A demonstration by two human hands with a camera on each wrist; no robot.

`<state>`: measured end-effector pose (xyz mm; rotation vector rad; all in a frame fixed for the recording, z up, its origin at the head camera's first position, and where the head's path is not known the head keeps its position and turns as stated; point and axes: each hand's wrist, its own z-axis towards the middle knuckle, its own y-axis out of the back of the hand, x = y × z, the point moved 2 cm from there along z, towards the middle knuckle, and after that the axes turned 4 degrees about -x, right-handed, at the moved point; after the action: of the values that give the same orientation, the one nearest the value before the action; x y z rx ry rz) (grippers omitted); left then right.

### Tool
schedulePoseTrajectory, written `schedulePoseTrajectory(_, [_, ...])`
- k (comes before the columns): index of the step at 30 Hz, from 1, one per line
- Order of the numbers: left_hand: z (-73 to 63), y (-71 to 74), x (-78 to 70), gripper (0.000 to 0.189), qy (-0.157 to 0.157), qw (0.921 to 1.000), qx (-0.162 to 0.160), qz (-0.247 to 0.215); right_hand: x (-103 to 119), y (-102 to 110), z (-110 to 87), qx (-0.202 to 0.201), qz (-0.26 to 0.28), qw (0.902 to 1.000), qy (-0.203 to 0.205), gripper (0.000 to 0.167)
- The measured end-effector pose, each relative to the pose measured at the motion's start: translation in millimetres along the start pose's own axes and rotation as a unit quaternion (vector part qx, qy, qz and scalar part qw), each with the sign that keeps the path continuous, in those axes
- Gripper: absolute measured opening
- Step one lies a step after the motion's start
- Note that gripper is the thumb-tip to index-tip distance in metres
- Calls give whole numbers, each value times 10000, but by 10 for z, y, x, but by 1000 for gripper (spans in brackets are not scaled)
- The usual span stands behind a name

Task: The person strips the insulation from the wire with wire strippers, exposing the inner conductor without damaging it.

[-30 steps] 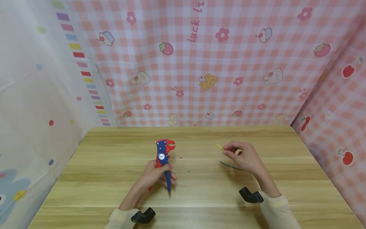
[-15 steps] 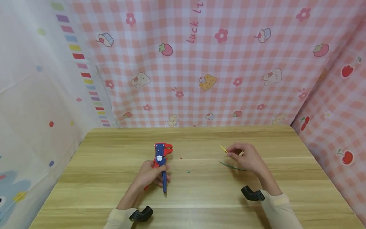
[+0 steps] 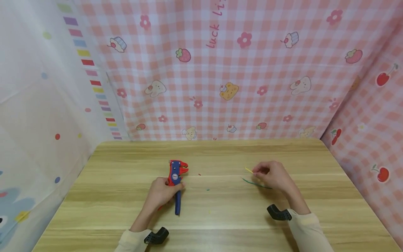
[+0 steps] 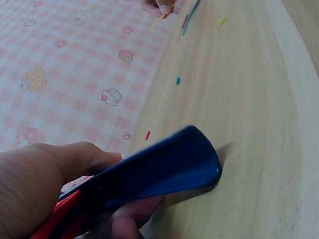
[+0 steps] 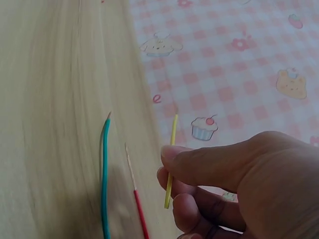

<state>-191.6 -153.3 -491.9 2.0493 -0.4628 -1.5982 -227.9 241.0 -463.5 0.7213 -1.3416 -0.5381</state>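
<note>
My left hand (image 3: 162, 191) grips a blue-and-red wire stripper (image 3: 174, 171) over the left half of the table. Its head points away from me, and one blue handle (image 4: 164, 167) fills the lower part of the left wrist view. Between thumb and fingers, my right hand (image 3: 274, 176) pinches a short yellow wire (image 5: 174, 132), whose far tip looks bare. Beside that hand a green wire (image 5: 105, 179) lies on the table with a short bare end. A red wire (image 5: 140, 214) with a longer bare copper end lies between the green wire and my fingers.
Small insulation scraps lie mid-table: a red one (image 3: 199, 174), a green one (image 3: 208, 189) and a yellow one (image 3: 210, 211). The wooden table (image 3: 226, 238) meets a pink checked cloth (image 3: 207, 115) at its far edge.
My left hand has drawn the wire stripper slightly left and nearer to me. With the yellow wire, my right hand has shifted a little right and nearer to me, close to the green wire.
</note>
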Motion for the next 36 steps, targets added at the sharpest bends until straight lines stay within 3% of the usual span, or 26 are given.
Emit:
schedulePoseTrajectory(8, [-17,42,-13,47,-308,9925,-399,1114,-83,-42,0,75,-230,9997,-56,5])
schedulePoseTrajectory(17, [-57,80,-53,51,-425,9725,-656,2195,-149,-108,-3,123,-295,9995,-72,6])
schedulePoseTrajectory(26, [-40,110,-71,58,-301,9663,-761,2442,-133,-107,7,181,-379,9991,-39,5])
schedulePoseTrajectory(36, [-65,125,-98,50,-724,9514,-912,2852,-134,-95,2,108,-479,9986,-182,6])
